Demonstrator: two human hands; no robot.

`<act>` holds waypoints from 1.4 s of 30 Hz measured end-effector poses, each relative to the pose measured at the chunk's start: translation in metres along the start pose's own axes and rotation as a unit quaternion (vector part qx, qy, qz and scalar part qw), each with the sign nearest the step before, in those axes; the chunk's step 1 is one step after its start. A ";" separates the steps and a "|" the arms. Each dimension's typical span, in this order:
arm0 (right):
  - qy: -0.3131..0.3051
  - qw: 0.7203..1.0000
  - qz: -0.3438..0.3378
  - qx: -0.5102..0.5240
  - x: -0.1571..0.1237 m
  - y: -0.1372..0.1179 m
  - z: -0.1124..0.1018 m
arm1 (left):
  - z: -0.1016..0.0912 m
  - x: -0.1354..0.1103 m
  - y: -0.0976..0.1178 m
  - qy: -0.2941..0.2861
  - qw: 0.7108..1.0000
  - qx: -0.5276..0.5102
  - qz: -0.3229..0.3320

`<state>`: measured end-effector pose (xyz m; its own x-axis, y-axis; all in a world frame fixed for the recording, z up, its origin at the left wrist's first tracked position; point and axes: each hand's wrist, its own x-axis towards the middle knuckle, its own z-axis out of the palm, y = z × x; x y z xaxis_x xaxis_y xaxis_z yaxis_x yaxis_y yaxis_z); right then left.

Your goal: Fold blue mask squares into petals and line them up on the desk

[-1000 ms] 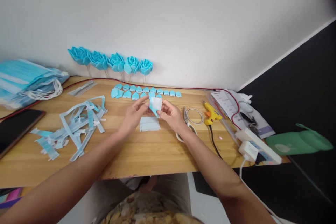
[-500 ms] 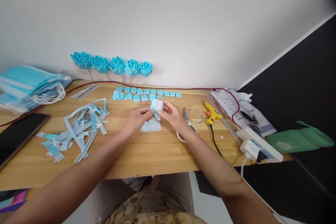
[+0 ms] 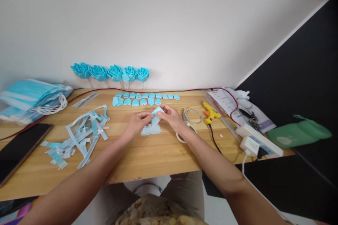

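Note:
Between my two hands is a small piece of light blue and white mask fabric, held up above the table and tilted. The fingers of my left hand pinch its left side. My right hand grips its right side, thumb in front. Just below lies a small stack of flat pale fabric pieces, partly hidden by the hands. Behind my hands, two rows of folded blue petals with pointed tops lie on the wooden table.
Blue fabric roses on sticks lean along the wall. Fabric scraps, a phone and packed masks are left. Right are a tape roll partly under my arm, a yellow glue gun, a power strip and a green bottle.
The fabric piece has been turned and bent between my fingers; its broad white face showed before, and it now looks smaller and slanted. The camera view has shifted slightly.

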<state>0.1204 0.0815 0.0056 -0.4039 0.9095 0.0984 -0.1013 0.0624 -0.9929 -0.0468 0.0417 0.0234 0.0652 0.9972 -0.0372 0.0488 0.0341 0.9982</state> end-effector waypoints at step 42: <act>-0.040 0.959 -0.152 -0.236 -0.005 -0.010 -0.010 | -0.005 0.001 0.003 0.043 0.999 0.005 -0.017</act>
<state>0.1323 0.0800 0.0139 -0.4911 0.7866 0.3742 0.1904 0.5162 -0.8351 -0.0514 0.0432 0.0262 -0.0232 0.9976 -0.0655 0.0601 0.0668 0.9960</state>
